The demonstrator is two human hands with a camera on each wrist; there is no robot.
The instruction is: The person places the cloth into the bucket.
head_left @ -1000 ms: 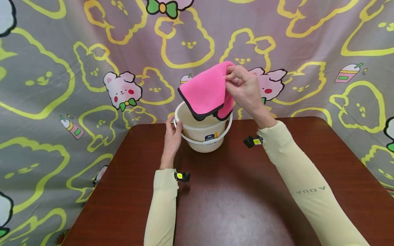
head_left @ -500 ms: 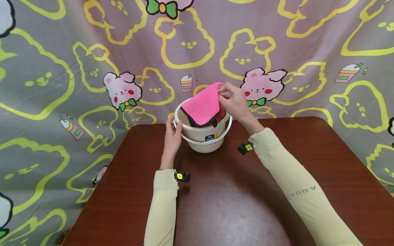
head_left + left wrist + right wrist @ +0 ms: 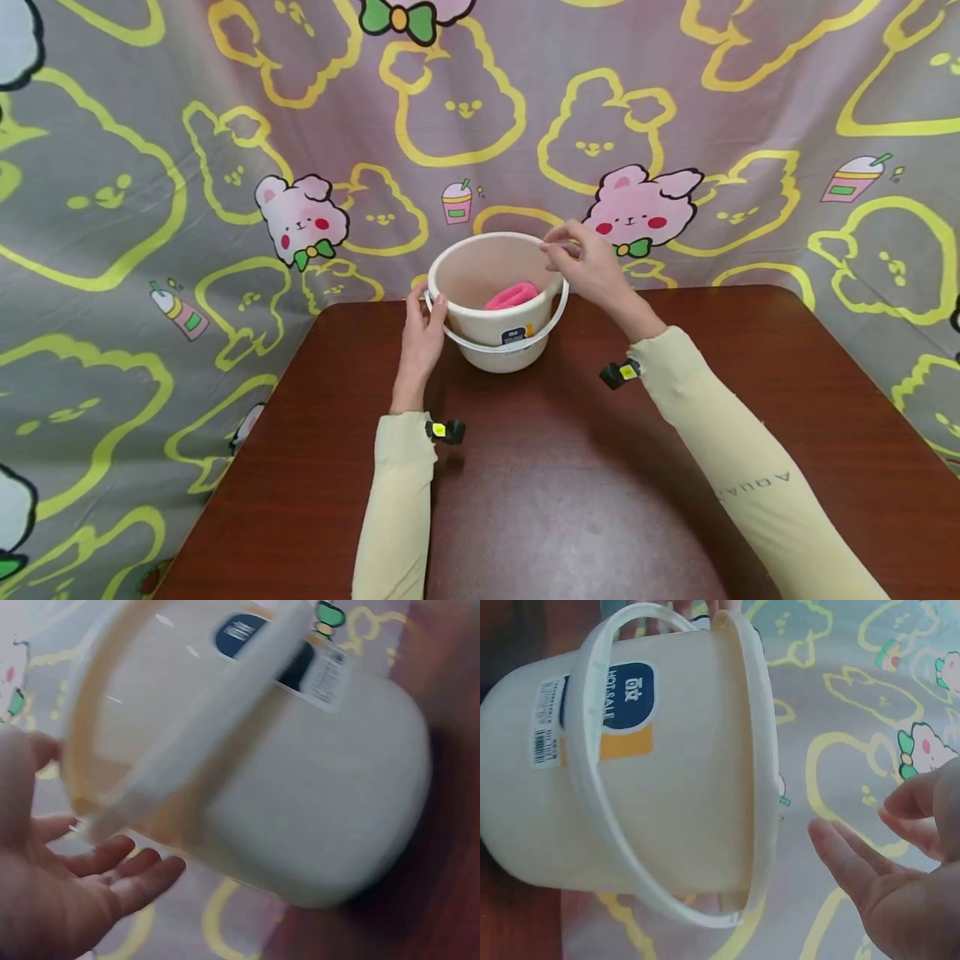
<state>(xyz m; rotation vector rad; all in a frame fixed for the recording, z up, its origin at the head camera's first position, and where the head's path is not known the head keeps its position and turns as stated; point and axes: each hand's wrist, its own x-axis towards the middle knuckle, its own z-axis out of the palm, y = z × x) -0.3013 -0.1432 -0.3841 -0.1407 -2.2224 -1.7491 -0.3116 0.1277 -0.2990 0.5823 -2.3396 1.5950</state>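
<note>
A cream bucket (image 3: 495,333) with a white handle stands upright on the table. Inside it, a pink cloth (image 3: 513,297) lies low, mostly hidden by the near wall. My left hand (image 3: 422,333) rests against the left side of the rim near the handle's end, thumb and fingers touching it; in the left wrist view its fingers (image 3: 150,881) look loose and slightly bent. Just off the right of the rim hovers my right hand (image 3: 592,262). In the right wrist view this hand's fingers (image 3: 847,859) are apart from the bucket with nothing between them.
The dark red-brown table (image 3: 555,483) spreads in front of the bucket. Close behind its far edge hangs a grey-pink curtain (image 3: 465,108) with yellow cartoon outlines. A small black camera sits on each wrist.
My right hand has lowered the pink cloth into the bucket and let go of it, then drawn back slightly right. The left hand has stayed at the rim.
</note>
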